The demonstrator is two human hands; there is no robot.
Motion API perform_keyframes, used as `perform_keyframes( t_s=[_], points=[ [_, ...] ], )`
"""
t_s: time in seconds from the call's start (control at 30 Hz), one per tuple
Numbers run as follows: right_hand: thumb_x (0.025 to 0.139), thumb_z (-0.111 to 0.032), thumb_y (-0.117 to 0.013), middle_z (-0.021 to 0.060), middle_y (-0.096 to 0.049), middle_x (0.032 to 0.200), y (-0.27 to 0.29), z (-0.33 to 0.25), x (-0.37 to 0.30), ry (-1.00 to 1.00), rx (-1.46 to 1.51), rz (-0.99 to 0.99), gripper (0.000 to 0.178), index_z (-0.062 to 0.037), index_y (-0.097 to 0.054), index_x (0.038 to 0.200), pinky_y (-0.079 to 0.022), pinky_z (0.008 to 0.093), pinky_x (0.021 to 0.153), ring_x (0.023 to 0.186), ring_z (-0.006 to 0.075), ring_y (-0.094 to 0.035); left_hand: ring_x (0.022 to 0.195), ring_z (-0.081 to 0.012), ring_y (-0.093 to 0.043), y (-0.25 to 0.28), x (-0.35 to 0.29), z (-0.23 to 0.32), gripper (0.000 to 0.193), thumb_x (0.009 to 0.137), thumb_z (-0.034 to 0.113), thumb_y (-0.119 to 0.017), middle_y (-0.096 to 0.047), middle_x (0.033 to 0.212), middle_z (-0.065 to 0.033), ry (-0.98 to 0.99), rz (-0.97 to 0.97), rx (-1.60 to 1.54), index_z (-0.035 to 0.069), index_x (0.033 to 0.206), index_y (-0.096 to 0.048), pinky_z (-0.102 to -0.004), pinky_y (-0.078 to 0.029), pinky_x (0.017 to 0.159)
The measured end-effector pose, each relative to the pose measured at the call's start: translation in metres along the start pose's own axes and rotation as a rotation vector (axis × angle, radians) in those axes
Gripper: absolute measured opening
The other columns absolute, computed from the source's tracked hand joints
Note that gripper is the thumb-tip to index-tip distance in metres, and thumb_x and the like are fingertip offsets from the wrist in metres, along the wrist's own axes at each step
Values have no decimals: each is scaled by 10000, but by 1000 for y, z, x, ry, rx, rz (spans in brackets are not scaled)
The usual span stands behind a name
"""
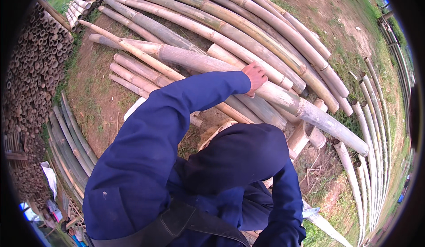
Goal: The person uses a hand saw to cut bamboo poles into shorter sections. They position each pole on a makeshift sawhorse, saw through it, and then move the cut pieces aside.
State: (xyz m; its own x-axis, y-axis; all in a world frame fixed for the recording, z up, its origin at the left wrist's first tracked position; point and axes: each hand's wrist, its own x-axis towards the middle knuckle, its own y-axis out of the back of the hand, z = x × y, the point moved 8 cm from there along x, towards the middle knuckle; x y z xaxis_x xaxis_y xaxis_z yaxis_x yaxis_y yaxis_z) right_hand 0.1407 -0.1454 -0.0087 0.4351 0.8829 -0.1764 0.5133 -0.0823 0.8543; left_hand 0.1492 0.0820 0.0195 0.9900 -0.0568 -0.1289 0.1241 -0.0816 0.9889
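Observation:
A thick bamboo pole (pixel 195 57) lies slantwise before me, from the upper left to the right. My left hand (pixel 255 76) rests on top of it, the fingers curled over its rounded side. The blue left sleeve reaches across from the lower left. My right arm (pixel 285 202) bends down toward the lower edge, and its hand is out of sight. Close to that sleeve shows a pale bluish flat piece (pixel 311 212) whose kind I cannot make out. Beneath the pole's right part stand short bamboo supports (pixel 301 136). My dark-clad knee (pixel 239 156) hides the ground just below the pole.
Long bamboo poles (pixel 248 32) lie side by side beyond the held one. Shorter lengths (pixel 137 72) lie to its left. A tall stack of bamboo ends (pixel 37 57) fills the far left. More poles (pixel 369 114) run along the right, and greenish ones (pixel 73 141) lie at lower left.

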Motion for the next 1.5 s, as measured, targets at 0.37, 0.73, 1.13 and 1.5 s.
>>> perform_keyframes(
  t_s=[0.37, 0.73, 1.13, 1.5],
  points=[
    [762, -215, -803, 266, -668, 771, 100, -17, 2, -8, -11, 26, 234, -53, -695, 894, -519, 517, 716, 797, 474, -667, 1083, -292, -617, 49, -138, -67, 758, 819, 747, -655, -656, 1129, -108, 185, 192, -412, 89, 1195, -668, -437, -426, 976],
    [773, -202, -772, 234, -684, 765, 70, 10, -26, 109, -66, -55, 272, -70, -731, 1007, -538, 483, 720, 795, 444, -690, 928, -300, -637, -52, -229, -62, 566, 791, 589, -742, -606, 907, -95, 178, 305, -250, 74, 969, -587, -429, -493, 839],
    [743, -181, -792, 99, -651, 853, 109, 7, -61, 262, -402, 46, 503, -99, -645, 1217, -513, 435, 775, 777, 323, -650, 864, -310, -682, -25, -196, -22, 546, 887, 655, -631, -627, 942, -79, 62, 272, -340, 155, 1107, -617, -468, -524, 708],
    [774, -130, -798, 86, -602, 902, 147, 45, -135, 162, -421, 146, 566, -132, -632, 1315, -428, 440, 906, 894, 311, -585, 921, -394, -700, -4, -137, 50, 365, 973, 428, -569, -727, 930, -163, -6, -66, -527, 150, 1202, -626, -528, -506, 791]
  ],
)
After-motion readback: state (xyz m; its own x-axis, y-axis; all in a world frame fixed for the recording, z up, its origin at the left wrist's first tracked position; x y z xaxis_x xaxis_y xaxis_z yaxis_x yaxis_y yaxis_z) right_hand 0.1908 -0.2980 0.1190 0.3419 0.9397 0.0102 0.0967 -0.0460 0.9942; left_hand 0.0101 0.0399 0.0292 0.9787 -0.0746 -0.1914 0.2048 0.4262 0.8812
